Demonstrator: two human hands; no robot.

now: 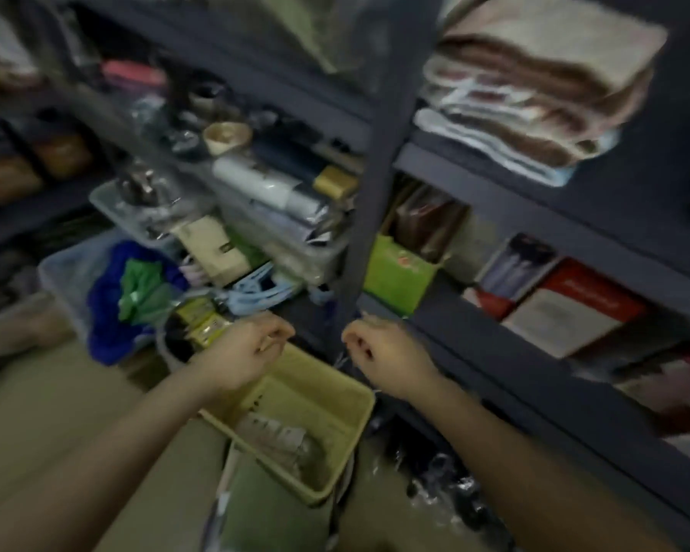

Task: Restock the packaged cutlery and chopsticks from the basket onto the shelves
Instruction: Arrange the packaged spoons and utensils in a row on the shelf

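Note:
The view is blurred by motion. A pale yellow basket (347, 396) sits on the floor below my hands, with clear plastic packets (283, 436) of what may be cutlery lying in its bottom. My left hand (244, 352) hovers over the basket's far left rim, fingers loosely curled, nothing visibly in it. My right hand (383, 352) hangs just right of the basket, fingers curled too; whether it holds something thin is unclear. Dark grey shelves (494, 185) rise in front, crowded with goods.
A dark upright post (371, 193) divides the shelving. Folded towels (534, 89) lie on the upper right shelf, boxed items (554, 308) and a green box (399, 272) below. Clear tubs (144, 217) and a blue-and-green bundle (128, 296) fill the left. Dark plastic-wrapped goods (447, 484) lie on the floor.

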